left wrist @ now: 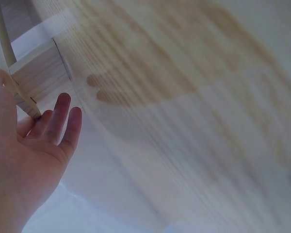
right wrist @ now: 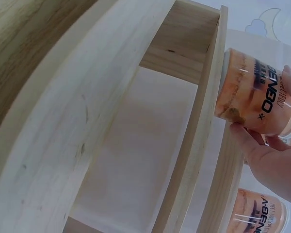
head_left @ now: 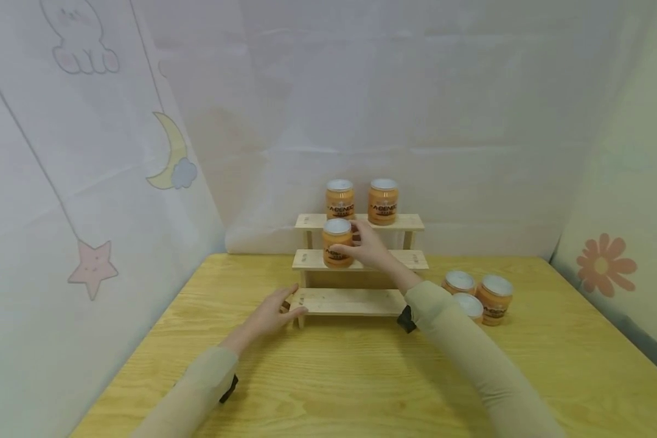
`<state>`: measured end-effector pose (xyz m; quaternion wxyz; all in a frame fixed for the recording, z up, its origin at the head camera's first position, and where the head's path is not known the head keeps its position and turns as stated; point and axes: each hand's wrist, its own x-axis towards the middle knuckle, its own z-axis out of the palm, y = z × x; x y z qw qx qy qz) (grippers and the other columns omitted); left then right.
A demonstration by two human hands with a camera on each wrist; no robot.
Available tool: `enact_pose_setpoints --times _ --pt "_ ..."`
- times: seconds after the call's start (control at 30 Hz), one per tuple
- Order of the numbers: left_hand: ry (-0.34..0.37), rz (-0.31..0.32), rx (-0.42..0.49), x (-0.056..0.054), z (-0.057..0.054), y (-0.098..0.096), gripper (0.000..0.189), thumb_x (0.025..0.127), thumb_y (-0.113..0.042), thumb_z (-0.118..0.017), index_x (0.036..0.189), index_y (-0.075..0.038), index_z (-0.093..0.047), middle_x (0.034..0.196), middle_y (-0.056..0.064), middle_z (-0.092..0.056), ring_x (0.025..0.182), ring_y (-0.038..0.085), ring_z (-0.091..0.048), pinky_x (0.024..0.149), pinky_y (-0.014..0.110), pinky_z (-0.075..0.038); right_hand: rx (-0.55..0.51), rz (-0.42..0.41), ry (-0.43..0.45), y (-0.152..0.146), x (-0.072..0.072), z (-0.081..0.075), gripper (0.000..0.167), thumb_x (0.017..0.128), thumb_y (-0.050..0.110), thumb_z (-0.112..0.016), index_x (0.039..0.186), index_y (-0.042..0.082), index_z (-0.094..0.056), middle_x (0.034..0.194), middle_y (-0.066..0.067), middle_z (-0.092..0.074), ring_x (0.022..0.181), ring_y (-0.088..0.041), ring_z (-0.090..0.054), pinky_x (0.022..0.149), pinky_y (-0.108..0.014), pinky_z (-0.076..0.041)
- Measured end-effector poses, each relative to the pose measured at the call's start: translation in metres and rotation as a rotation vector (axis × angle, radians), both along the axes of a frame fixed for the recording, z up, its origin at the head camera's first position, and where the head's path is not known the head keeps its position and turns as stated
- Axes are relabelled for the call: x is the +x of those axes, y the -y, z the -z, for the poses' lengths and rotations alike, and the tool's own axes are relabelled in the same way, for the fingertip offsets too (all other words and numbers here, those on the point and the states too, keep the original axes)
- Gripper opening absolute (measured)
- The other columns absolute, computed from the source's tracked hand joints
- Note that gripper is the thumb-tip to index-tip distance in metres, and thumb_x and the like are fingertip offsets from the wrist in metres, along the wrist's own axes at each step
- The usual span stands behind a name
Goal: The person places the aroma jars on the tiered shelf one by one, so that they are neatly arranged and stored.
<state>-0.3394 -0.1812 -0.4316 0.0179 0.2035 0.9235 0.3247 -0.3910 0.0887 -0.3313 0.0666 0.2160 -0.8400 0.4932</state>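
Observation:
My right hand (head_left: 371, 246) grips an orange jar (head_left: 335, 250) with a white lid, thumb at the front and fingers round its right side. The jar stands upright at the left part of the middle step of a three-tier wooden stand (head_left: 385, 258). From the right wrist view, the jar's base (right wrist: 222, 87) is right at the board's edge. My left hand (head_left: 269, 315) holds the left end of the bottom step (head_left: 350, 301) between thumb and fingers. In the left wrist view, the other fingers (left wrist: 72, 128) of this hand extend past the board.
Two matching jars, a left one (head_left: 340, 198) and a right one (head_left: 383, 204), stand on the top step. Three more jars (head_left: 494, 301) are grouped on the wooden table (head_left: 334, 377) right of the stand, partly behind my right sleeve. A pale wall covering (head_left: 443, 121) rises behind.

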Motion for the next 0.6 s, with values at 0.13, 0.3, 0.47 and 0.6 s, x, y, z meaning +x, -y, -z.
enact_pose_setpoints --times 0.13,0.3,0.47,0.6 --pt "0.007 -0.002 0.001 -0.0005 -0.0005 -0.0009 0.078 0.088 -0.049 -0.059 0.147 -0.007 -0.03 0.146 0.015 -0.039 0.107 0.027 -0.056 0.086 0.038 -0.052 0.002 -0.012 -0.013 -0.0004 0.0008 0.0003 0.067 0.081 0.033 -0.073 0.135 0.009 -0.041 0.13 -0.01 -0.048 0.12 -0.029 -0.051 0.099 -0.039 -0.046" --pt "-0.004 0.006 0.0 -0.0001 -0.0012 -0.0016 0.076 0.089 -0.048 -0.059 0.147 -0.008 -0.031 0.145 0.015 -0.04 0.106 0.027 -0.057 0.085 0.038 -0.052 -0.011 -0.019 -0.019 -0.0008 -0.0002 0.0025 0.065 0.082 0.032 -0.073 0.134 0.009 -0.042 0.128 -0.009 -0.049 0.12 -0.026 -0.052 0.099 -0.038 -0.046" --pt "-0.009 0.011 0.001 0.0004 -0.0012 -0.0009 0.076 0.089 -0.047 -0.059 0.147 -0.007 -0.031 0.145 0.016 -0.04 0.107 0.028 -0.057 0.084 0.038 -0.052 -0.014 -0.019 -0.02 -0.0011 -0.0005 0.0043 0.067 0.081 0.032 -0.073 0.136 0.01 -0.041 0.131 -0.008 -0.047 0.12 -0.027 -0.052 0.099 -0.037 -0.047" --pt "-0.022 0.013 -0.001 -0.0001 0.0017 -0.0014 0.076 0.089 -0.046 -0.06 0.146 -0.006 -0.032 0.144 0.016 -0.04 0.106 0.028 -0.058 0.085 0.038 -0.053 0.021 -0.006 -0.028 -0.0035 0.0022 0.0058 0.067 0.081 0.034 -0.073 0.136 0.012 -0.042 0.131 -0.007 -0.049 0.118 -0.027 -0.053 0.096 -0.037 -0.049"
